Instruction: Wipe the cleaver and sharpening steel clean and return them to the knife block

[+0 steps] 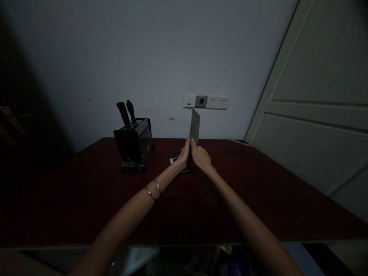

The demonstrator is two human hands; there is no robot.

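A cleaver (194, 124) with a broad grey blade points upward above the table. My right hand (201, 156) is closed around its dark handle, the thumb close to the base of the blade. From the other side my left hand (184, 155) grips the same handle, its fingers mostly hidden from view. Two silver bangles (153, 189) circle my left forearm. Partly covered by my left hand, a small flat black-and-white item (173, 159) lies on the table; its kind is unclear.
On the left of the dark red table (230, 188) stands a black knife block (133, 143) with two black-handled tools in it. Wall sockets (217, 102) are behind the blade. A pale panelled door (313, 107) slants along the right side. Assorted items show below the table's front edge.
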